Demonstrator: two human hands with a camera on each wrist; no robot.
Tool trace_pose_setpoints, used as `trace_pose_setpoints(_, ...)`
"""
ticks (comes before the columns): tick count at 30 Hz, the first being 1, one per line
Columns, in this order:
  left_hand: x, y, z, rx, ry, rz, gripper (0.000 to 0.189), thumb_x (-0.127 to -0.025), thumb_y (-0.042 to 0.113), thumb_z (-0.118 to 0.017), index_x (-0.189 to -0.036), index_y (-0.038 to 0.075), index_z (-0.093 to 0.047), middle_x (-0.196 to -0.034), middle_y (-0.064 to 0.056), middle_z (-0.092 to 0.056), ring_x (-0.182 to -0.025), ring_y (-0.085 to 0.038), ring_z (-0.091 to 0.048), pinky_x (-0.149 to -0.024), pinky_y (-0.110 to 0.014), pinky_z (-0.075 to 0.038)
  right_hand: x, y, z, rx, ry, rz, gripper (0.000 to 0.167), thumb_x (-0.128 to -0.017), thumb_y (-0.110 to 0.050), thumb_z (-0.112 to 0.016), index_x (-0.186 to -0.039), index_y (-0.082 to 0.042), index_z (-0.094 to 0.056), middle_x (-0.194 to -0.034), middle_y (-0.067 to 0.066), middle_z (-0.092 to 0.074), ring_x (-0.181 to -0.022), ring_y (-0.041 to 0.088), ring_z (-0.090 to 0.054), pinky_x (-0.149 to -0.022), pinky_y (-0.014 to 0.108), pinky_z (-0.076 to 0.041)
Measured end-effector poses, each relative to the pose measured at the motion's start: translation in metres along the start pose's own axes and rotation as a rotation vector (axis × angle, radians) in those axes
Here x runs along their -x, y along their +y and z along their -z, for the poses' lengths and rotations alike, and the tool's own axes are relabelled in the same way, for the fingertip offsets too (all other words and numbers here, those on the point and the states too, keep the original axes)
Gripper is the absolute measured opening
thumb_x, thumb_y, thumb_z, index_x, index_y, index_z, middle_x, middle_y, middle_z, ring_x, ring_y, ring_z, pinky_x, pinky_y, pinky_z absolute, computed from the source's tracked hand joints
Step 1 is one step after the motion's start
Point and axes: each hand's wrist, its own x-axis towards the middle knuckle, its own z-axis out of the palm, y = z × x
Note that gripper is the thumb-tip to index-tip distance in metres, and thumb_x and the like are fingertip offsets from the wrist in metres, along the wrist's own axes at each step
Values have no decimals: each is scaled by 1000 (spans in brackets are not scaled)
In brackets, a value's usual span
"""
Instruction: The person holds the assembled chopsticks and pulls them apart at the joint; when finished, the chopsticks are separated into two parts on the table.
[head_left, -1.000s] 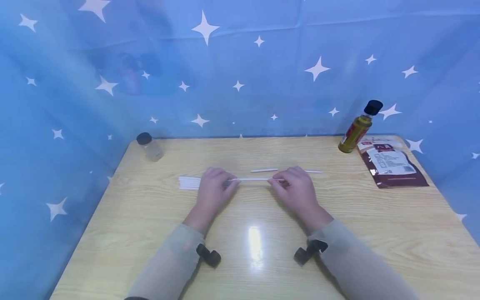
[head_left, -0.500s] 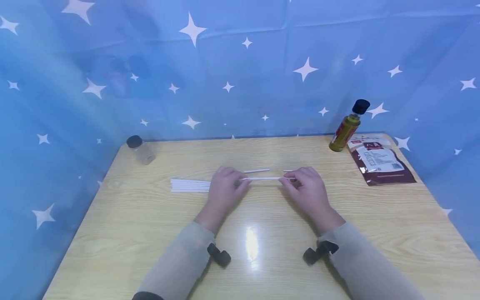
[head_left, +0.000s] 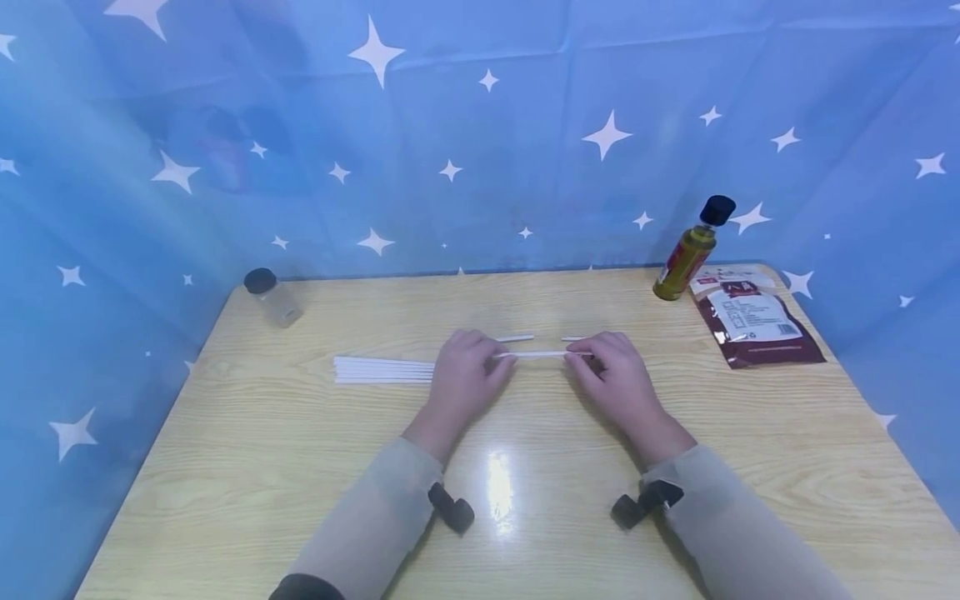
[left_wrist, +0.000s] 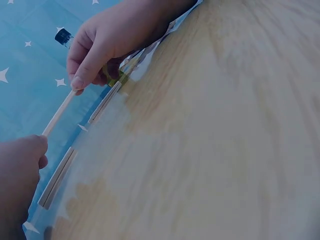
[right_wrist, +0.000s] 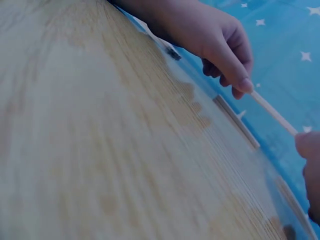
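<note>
A thin white stick (head_left: 538,354) stretches between my two hands, slightly above the table. My left hand (head_left: 467,379) pinches one end between thumb and fingers, and my right hand (head_left: 621,383) pinches the other. Both wrist views show the pale stick (left_wrist: 60,114) straight and unbroken between the hands. Behind it on the table lie two short stick pieces, a left piece (head_left: 517,338) and a right piece (head_left: 573,338), each partly hidden by a hand. Several white sticks (head_left: 382,370) lie side by side left of my left hand, which covers their right ends.
At the back left of the wooden table (head_left: 247,467) is a clear jar (head_left: 279,303) with a black lid. An oil bottle (head_left: 686,262) with a black cap stands at the back right, beside a brown-and-white packet (head_left: 757,321). A blue star-patterned cloth (head_left: 420,125) hangs behind.
Both hands have shifted right along the table with the stick pinched between them. More of the row of sticks at the left now shows. The head view has turned slightly right.
</note>
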Motion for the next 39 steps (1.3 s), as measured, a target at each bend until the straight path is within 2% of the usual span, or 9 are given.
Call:
trace_pose_setpoints(5, -3, 3, -4, 9, -10, 12, 24, -102, 42, -72, -103, 19, -80, -100, 7, -72, -95, -14, -60, -91, -33, -52, -1, -1, -1, -13, -13, 16, 11, -98, -14, -79, -108, -10, -80, -95, 0, -73, -89, 18, -54, -78, 36, -43)
trace_pose_setpoints(12, -9, 19, -15, 80, -10, -102, 16, -102, 32, -73, -103, 17, -80, -95, 5, -71, -93, -15, -62, -91, -31, -52, -1, 0, -5, -60, -13, 90, 12, -95, -9, -81, -108, -9, -81, -93, 1, -72, -88, 18, -53, -79, 34, -42)
trace_pose_setpoints(15, -10, 22, -17, 125, -16, -109, 13, -102, 28, -75, -105, 16, -80, -99, 4, -72, -96, -16, -64, -92, -30, -53, -1, -1, -5, -81, -6, 99, 13, -94, -9, -83, -106, -9, -81, -95, 2, -74, -88, 18, -54, -78, 33, -43)
trace_pose_setpoints(24, -9, 24, -21, 285, -64, -27, 15, -102, 25, -75, -114, 17, -81, -104, 5, -72, -89, -9, -63, -83, -24, -55, 0, -2, -3, -117, -28, 17, 9, -95, -10, -83, -104, -11, -81, -92, -3, -70, -82, 14, -57, -72, 24, -47)
trace_pose_setpoints(32, -8, 24, -19, 354, -130, 69, 13, -104, 27, -73, -111, 20, -81, -100, 13, -66, -86, -5, -60, -78, -22, -55, 1, -3, -3, -146, -70, -58, 8, -95, -10, -82, -102, -12, -80, -88, -4, -69, -78, 14, -59, -69, 24, -50)
trace_pose_setpoints(39, -9, 22, -18, 374, -147, 81, 13, -104, 26, -73, -109, 19, -82, -101, 13, -67, -87, -6, -61, -79, -23, -55, -1, -5, -2, -166, -121, -121, 6, -97, -14, -81, -102, -12, -80, -89, -1, -69, -78, 17, -60, -69, 27, -51)
